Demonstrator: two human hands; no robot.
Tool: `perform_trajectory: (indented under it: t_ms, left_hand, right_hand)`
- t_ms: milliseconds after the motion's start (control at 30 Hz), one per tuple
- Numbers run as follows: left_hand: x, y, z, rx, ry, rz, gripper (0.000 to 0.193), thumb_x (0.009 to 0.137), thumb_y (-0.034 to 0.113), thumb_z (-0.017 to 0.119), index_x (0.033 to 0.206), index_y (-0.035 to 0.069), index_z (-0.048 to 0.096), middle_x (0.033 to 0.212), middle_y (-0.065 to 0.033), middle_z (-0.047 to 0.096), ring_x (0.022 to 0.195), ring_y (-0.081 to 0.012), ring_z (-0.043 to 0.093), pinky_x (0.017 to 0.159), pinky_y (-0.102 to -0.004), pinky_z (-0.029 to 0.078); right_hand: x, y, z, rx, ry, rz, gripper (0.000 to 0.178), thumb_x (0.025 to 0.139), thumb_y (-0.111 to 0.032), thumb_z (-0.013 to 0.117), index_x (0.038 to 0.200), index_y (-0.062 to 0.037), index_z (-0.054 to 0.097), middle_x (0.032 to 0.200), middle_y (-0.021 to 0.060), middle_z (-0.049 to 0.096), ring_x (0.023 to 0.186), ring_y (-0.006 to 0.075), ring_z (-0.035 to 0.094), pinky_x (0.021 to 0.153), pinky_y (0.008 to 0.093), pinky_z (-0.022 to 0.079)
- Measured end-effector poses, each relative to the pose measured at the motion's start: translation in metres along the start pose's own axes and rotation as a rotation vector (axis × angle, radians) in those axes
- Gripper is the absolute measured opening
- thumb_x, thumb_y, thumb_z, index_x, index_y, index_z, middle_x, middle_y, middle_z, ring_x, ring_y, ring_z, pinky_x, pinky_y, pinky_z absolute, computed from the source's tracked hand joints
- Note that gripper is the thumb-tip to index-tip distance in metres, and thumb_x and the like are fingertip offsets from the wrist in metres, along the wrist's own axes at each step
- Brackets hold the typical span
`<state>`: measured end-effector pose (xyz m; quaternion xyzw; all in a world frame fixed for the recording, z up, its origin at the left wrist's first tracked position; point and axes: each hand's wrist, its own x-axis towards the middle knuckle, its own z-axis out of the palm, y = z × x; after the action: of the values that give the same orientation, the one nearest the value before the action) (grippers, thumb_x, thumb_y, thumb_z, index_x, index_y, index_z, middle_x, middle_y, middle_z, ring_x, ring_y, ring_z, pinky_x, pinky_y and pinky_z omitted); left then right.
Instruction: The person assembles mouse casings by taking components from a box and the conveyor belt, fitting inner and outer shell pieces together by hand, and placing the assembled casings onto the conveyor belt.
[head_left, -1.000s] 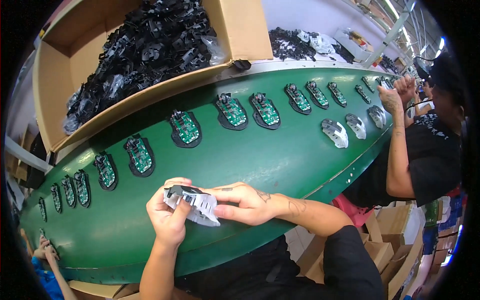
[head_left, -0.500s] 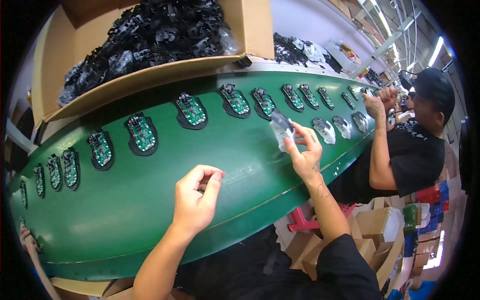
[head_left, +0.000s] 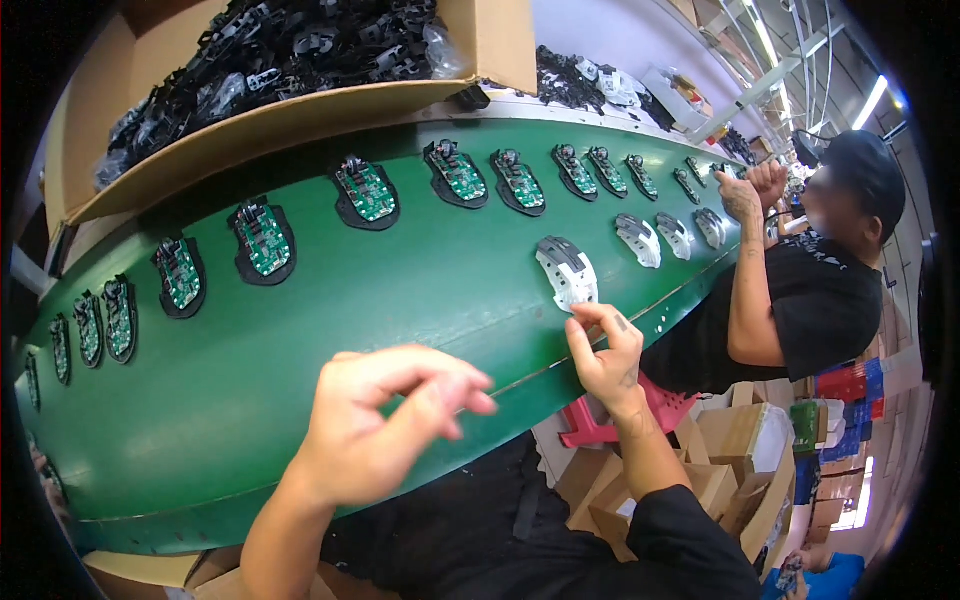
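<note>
A white-and-dark-grey computer mouse top shell lies on the green belt. My right hand is at its near end, thumb and forefinger apart and the fingertips at or just touching the shell's edge. Over the belt's near edge, my left hand is loosely bent with the thumb apart; nothing shows in it, and its fingertips are a little blurred. Beyond the hands runs a row of mouse bases with green circuit boards, among them one base at the left and another near the shell.
A big cardboard box of black plastic parts stands behind the belt. More white-grey shells lie to the right. A person in a black cap works there, hands raised over the belt. A pink stool and open cartons sit below.
The shell, held in my right hand before, now lies on the belt, and that hand has drawn back toward me. My left hand has come closer, fingers looser. The view has shifted slightly.
</note>
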<state>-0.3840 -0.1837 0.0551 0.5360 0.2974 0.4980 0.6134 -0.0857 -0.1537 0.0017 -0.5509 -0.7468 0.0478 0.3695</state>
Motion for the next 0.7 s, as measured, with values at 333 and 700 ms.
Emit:
perform_trajectory:
  t_ms: [333,700]
  left_hand:
    - [-0.025,0.072,-0.039,0.099,0.028,0.24,0.056,0.101,0.04,0.041,0.107,-0.009,0.067,0.1,-0.0256,0.069,0.08,-0.0285,0.071,0.073,-0.0368,0.059]
    - [-0.106,0.083,-0.149,0.447,0.149,0.202,0.047,0.099,0.031,0.041,0.106,-0.009,0.065,0.102,-0.0222,0.066,0.081,-0.0261,0.068,0.067,-0.035,0.059]
  right_hand:
    - [0.003,0.013,0.022,-0.074,-0.022,-0.042,0.012,0.088,0.003,0.058,0.096,0.001,0.067,0.082,0.0119,0.066,0.071,0.0216,0.065,0.066,0.032,0.051]
    - [0.059,-0.056,0.061,0.406,-0.009,-0.251,0.015,0.085,0.009,0.06,0.094,0.0006,0.068,0.085,0.0125,0.068,0.077,0.0237,0.066,0.07,0.0316,0.054]
